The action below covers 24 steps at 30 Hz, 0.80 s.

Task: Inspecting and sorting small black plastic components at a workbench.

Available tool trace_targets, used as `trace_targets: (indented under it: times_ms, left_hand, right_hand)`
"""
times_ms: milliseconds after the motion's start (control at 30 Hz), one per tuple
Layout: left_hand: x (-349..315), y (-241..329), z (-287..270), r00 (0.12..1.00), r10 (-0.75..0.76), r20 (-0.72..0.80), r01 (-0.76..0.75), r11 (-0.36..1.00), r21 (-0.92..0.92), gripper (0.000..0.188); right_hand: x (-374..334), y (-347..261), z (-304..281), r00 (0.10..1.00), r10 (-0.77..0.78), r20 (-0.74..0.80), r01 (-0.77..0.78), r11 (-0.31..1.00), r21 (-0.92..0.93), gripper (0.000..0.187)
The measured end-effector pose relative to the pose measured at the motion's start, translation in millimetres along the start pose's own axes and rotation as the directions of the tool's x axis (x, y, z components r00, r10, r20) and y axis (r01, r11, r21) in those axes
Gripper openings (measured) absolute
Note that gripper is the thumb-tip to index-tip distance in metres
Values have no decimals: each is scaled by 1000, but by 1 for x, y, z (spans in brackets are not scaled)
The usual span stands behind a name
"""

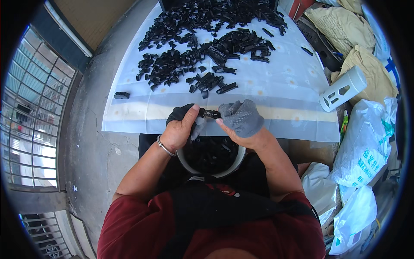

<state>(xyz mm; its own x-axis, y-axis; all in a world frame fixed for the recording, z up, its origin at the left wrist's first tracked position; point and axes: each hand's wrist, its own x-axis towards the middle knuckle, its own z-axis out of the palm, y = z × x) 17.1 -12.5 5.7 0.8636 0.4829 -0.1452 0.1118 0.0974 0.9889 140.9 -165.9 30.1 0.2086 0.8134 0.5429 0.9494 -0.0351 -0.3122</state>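
Lap first: a round, pale-rimmed bowl (238,158) sits there against your dark apron, filled with small black plastic pieces. Just above it, your left hand (180,128) and your right hand (241,121) meet over the near edge of the table. Both pinch a small black plastic clip (211,114) between them. Your left thumb lies along the near end of the clip, with the other fingers curled under it in a dark fabric glove piece; a metal bangle (164,146) circles that wrist. Your right hand wears a grey dotted knit glove over the fingers, which close narrowly on the clip's far end, while the bare index finger points in from below.

Beyond your hands, a white plastic sheet with faint flower prints (276,93) covers the table. On its left part lies one lone black piece (121,95), well apart from the rest. Further out, heaps of black plastic clips (202,47) spread across the sheet up to its far end. To your right, at the sheet's edge, a white cylindrical holder with cut-out openings (342,88) lies tilted, beside stacked sacks and white printed bags (364,142).
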Motion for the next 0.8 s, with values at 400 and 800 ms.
trace_targets:
  times_ms: [400,800]
  left_hand:
    - [-11,8,18,881,470,55,-402,683,610,28]
    - [36,21,9,787,549,281,-396,101,913,25]
  right_hand:
    - [-3,-14,28,996,-89,24,90,996,-26,16]
    - [16,55,23,997,38,-75,-62,932,-356,24]
